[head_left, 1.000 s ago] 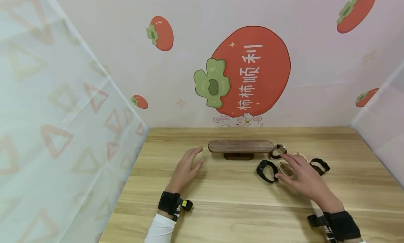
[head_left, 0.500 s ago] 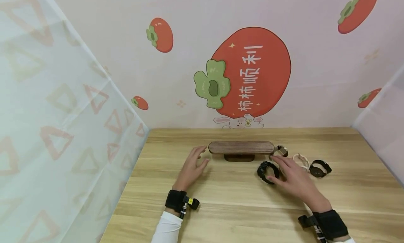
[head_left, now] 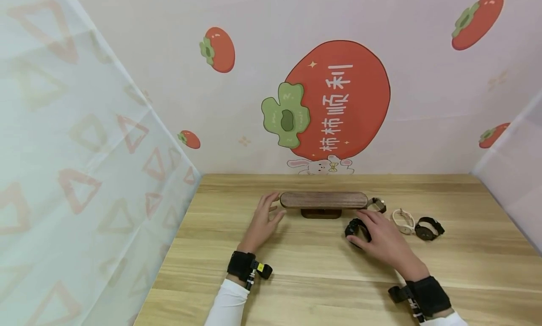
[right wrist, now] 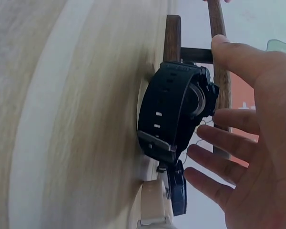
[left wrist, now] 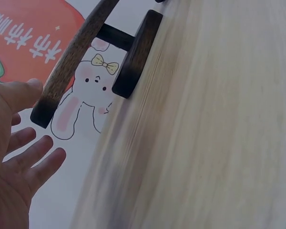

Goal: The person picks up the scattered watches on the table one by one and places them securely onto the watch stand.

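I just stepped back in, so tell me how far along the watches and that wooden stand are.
Done: nothing hangs on the wooden stand yet; its bar is bare. In hand: the right hand is open over the black watch, not gripping it, and the left hand is open at the stand's left end. Left: that watch, a brown one, a cream one and another black one lie on the table.

Head view high, facing table (head_left: 296,269); wrist views close, sharing wooden stand (head_left: 323,200).
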### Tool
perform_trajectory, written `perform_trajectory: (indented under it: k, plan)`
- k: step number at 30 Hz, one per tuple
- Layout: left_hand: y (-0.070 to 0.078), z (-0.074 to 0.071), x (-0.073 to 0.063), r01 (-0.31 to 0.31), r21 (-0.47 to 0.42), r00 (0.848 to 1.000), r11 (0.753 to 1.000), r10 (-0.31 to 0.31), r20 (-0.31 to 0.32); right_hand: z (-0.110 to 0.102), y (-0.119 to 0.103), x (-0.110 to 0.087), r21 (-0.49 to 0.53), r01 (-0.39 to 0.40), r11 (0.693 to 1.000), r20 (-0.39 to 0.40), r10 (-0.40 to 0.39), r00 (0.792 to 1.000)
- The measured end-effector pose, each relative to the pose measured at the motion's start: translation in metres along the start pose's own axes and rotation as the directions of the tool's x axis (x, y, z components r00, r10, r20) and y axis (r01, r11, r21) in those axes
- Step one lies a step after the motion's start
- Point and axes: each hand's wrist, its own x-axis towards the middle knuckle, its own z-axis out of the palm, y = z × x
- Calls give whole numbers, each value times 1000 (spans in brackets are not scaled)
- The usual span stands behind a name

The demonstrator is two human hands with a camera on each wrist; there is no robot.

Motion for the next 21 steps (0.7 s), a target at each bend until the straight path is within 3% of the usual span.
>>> perform_trajectory:
  k: [14,21]
  plan:
    - [9,8,13,36,29,999,999,-36,3,3,-12,9,-36,-57,998,82,60,995]
    - [14,10,16,68,58,997,996,-70,22,10,-13,9,-57,-63,996,76,68,995]
